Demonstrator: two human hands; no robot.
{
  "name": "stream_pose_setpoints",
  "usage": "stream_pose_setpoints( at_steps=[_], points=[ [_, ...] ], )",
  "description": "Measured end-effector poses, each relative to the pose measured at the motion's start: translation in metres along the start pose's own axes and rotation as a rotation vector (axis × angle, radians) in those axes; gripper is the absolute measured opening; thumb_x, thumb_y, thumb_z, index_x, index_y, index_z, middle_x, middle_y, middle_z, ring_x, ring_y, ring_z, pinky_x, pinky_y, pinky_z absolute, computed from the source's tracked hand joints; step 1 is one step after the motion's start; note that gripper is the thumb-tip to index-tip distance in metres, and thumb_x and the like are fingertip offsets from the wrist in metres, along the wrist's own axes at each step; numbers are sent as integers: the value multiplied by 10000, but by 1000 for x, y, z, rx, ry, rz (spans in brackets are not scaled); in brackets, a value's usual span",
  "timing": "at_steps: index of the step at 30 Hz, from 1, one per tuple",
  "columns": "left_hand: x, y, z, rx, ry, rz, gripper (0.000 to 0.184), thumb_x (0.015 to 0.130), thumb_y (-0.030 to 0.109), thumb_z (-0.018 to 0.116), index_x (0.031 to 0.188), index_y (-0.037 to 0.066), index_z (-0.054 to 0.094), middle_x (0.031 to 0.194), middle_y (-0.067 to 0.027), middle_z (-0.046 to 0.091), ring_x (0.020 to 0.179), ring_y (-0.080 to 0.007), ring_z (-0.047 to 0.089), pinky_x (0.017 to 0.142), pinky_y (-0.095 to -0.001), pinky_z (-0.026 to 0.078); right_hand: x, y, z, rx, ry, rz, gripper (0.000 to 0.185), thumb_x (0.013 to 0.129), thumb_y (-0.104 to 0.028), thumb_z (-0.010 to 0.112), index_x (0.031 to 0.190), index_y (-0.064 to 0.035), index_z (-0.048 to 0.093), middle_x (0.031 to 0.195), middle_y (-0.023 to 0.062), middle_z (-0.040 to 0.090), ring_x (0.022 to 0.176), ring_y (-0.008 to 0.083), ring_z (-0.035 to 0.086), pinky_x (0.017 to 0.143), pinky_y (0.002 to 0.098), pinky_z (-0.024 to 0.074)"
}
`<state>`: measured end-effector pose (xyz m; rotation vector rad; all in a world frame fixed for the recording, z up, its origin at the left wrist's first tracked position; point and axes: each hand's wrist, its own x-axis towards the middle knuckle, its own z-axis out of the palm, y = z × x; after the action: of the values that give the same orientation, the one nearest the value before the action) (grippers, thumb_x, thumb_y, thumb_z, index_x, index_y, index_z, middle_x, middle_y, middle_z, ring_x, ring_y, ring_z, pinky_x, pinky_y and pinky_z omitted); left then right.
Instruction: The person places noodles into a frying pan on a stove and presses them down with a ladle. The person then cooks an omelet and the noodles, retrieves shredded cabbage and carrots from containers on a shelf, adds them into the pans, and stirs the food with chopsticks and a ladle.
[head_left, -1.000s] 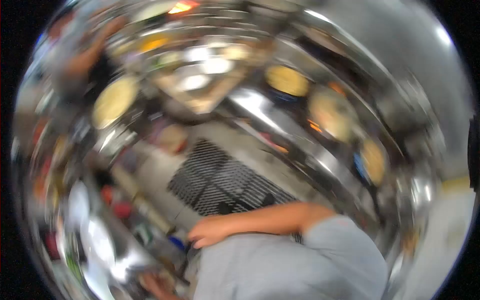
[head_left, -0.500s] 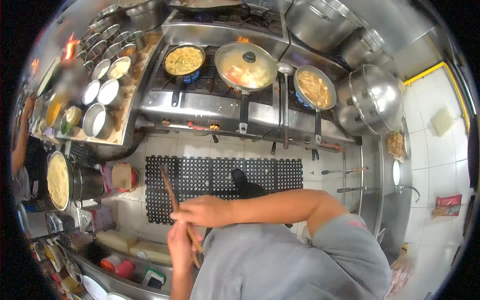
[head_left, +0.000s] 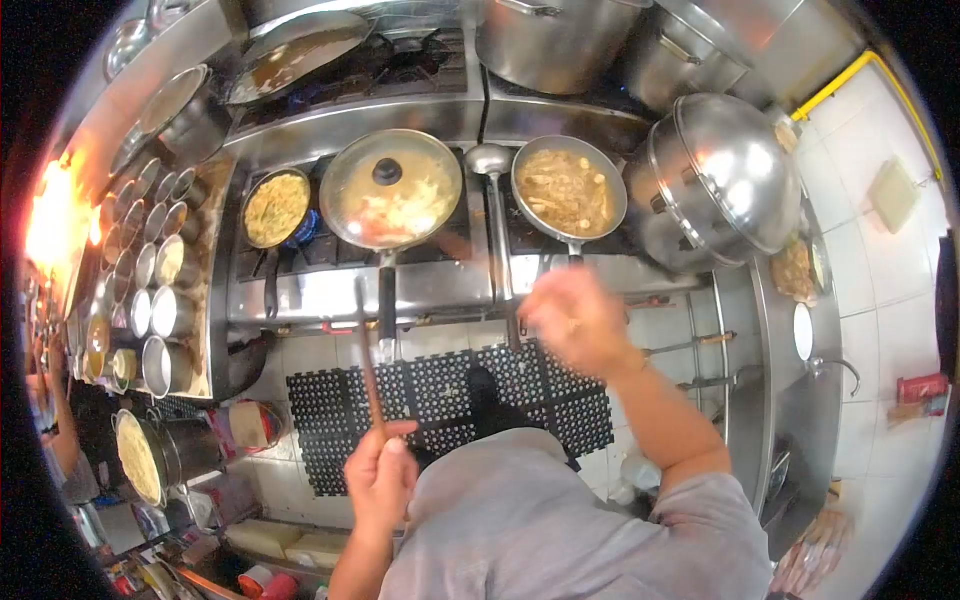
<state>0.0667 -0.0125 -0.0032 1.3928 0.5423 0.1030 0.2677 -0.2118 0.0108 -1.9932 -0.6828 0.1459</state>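
My left hand (head_left: 381,480) is closed around a long, thin brown stick (head_left: 371,385) that looks wooden. Its far end points up toward the stove, just left of the lidded pan's handle. My right hand (head_left: 577,322) is smeared by motion over the stove's front edge, right at the handle of a frying pan (head_left: 569,192) of pale pieces in brown sauce. Whether its fingers grip that handle cannot be made out. Left of this pan lies a steel ladle (head_left: 490,160). A glass-lidded pan (head_left: 392,192) and a small pan of yellow food (head_left: 276,209) sit on other burners.
Tall flames (head_left: 58,215) rise at the far left, near a person's arm (head_left: 62,430). Metal containers (head_left: 165,365) crowd the left counter. A large steel dome (head_left: 735,170) stands right of the pans. A black rubber mat (head_left: 330,410) covers the floor before the stove.
My right hand has left the stick and moved up and right to the right-hand pan's handle. My left hand keeps the stick. The view has shifted, and the far-left flames are larger.
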Motion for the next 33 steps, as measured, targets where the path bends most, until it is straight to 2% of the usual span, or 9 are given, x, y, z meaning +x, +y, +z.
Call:
stream_pose_setpoints(
  at_steps=[5,12,15,19,24,25,27,32,33],
  points=[
    [9,-47,-5,220,86,-42,227,884,96,485,1036,-40,584,562,-3,506,465,-51,458,434,-208,370,115,174,-113,-385,432,203,164,822,-218,560,880,-76,618,810,177,644,758,302,640,671,376,498],
    [18,-131,5,645,-22,-174,233,827,92,590,1024,-32,605,734,-143,618,645,-205,592,594,-305,461,172,289,-94,-534,168,289,156,809,-209,532,841,-89,627,802,151,645,767,298,636,684,383,489],
    [19,-160,1,636,-40,-237,234,828,120,596,1004,-33,607,762,-172,622,677,-230,611,608,-319,462,164,244,-105,-398,-36,400,151,813,-210,517,828,-106,626,800,125,649,737,296,631,678,374,490],
    [22,-207,-14,610,-60,-275,232,835,159,590,972,-26,611,778,-190,618,699,-239,621,612,-334,460,181,261,-112,-796,269,268,185,808,-256,519,844,-110,628,804,155,643,765,325,627,684,389,485],
    [28,-220,-23,602,20,-366,272,832,178,595,1039,1,590,717,-153,579,640,-201,572,601,-324,455,159,306,-109,-673,171,321,265,822,-302,501,857,-52,583,797,144,639,756,269,631,679,389,487],
    [27,-233,-25,566,78,-240,286,831,167,602,1067,7,584,700,-122,577,624,-140,538,589,-306,454,142,214,-95,-371,182,284,256,861,-291,470,879,-60,579,773,88,631,740,195,623,640,341,470],
    [29,-239,-22,396,111,-379,266,879,189,558,1078,15,577,605,-3,502,568,-80,494,532,-240,417,123,185,-104,-450,255,185,255,891,-273,489,903,-37,586,765,58,622,727,134,587,666,277,450],
    [19,-280,-18,109,85,-460,264,892,171,538,1103,17,579,607,7,501,551,-58,470,506,-221,388,53,57,-30,-740,250,-331,294,906,-274,486,903,-15,627,1067,110,567,985,198,544,826,320,435],
    [15,-284,-18,52,86,-426,247,893,156,532,1089,17,591,613,7,505,554,-52,470,514,-217,389,37,53,-3,-526,203,-294,289,904,-275,485,894,-21,624,1101,118,547,1019,208,530,851,345,426]
  ],
)
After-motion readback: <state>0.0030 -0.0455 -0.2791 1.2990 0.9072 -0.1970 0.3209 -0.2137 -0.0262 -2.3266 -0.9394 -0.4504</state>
